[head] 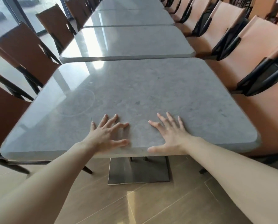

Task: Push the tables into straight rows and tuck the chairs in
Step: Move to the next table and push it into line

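1. Two hands lie flat on the nearest table [135,97], low in the centre of the frame. I read the left hand [108,135] as spread, palm down, fingers straight, thumb along the near edge. The right hand [170,135] matches it: fingers splayed forward, thumb hooked at the near edge.
2. My judgement on why: flat palms just inside the near edge suit a forward shove or a small twist, not a lift. Neither hand curls round anything.
3. The table's pedestal base [138,170] sits below the hands, at bottom centre.
4. The near table's far edge runs just beside the second table [127,44], with a thin dark seam between them. The seam looks slightly wider at the left, so I judge the near table a touch skewed.
5. Chairs on the left [26,50] and chairs on the right [232,50] flank the row, seats close to the tabletops.
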### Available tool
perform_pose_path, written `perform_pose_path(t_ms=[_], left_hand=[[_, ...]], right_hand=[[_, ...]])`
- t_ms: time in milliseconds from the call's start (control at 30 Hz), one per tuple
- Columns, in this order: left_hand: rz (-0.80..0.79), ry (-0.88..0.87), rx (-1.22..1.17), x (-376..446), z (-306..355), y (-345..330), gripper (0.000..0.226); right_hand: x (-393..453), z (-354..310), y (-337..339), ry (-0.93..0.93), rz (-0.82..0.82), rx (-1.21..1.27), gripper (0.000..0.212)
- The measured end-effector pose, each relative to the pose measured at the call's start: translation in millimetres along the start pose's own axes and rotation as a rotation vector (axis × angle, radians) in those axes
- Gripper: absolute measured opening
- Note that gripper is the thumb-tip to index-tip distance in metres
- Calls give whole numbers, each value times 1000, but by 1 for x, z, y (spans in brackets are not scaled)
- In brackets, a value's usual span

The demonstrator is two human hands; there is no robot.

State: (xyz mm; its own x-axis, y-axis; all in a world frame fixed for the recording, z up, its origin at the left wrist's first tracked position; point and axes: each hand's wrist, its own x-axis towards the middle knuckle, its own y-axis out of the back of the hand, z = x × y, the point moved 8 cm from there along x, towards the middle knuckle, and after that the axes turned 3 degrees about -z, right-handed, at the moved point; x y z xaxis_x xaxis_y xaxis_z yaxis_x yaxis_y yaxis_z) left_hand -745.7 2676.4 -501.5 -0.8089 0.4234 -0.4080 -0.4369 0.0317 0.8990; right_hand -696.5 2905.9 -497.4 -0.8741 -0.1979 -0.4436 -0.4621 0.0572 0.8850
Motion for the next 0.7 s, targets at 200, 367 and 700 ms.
perform_pose_path(t_ms=[200,367,700], left_hand=[[-29,107,-123,8,36,26,55],[-191,82,-306,-37,58,30,40],[581,-63,-1067,-173,69,254,10]], right_hand=[[-6,-8,19,-58,-128,106,93],[-3,-21,71,-127,-306,566,67],[-102,-69,261,161,242,1384,41]])
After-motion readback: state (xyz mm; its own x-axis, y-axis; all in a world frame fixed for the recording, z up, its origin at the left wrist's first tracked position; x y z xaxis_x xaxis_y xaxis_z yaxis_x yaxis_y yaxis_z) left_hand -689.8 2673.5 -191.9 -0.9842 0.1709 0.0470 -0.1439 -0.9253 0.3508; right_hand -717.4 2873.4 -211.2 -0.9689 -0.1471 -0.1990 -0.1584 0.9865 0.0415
